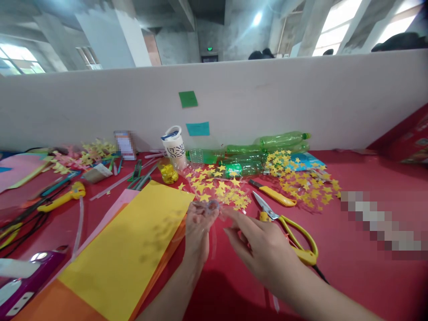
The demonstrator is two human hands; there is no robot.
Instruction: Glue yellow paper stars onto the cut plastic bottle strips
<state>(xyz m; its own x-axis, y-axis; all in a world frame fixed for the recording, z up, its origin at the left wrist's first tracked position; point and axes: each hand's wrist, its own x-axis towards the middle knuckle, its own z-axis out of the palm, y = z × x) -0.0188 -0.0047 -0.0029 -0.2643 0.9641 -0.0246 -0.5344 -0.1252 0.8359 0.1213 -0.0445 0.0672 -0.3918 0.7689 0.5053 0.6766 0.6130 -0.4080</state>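
Observation:
Between the thumb and fingers of my left hand (198, 229) is a small clear round piece (213, 205), ring-like at its end; its exact kind is hard to make out. My right hand (259, 243) reaches in from the right with its index finger stretched towards that piece and its thumb held apart below. Whether the fingertip touches it is blurred. Just beyond both hands lie many yellow paper stars (220, 189) on thin clear strands. Scissors (284, 220) with yellow handles lie partly behind my right hand, beside a yellow hot glue gun (304, 256).
Yellow paper sheets (133, 249) lie left, on orange and pink ones. A yellow utility knife (277, 195), more stars (301, 183), green bottles (284, 140) and a white cup (174, 146) stand or lie towards the white partition (250, 102). Another glue gun (63, 198) is far left.

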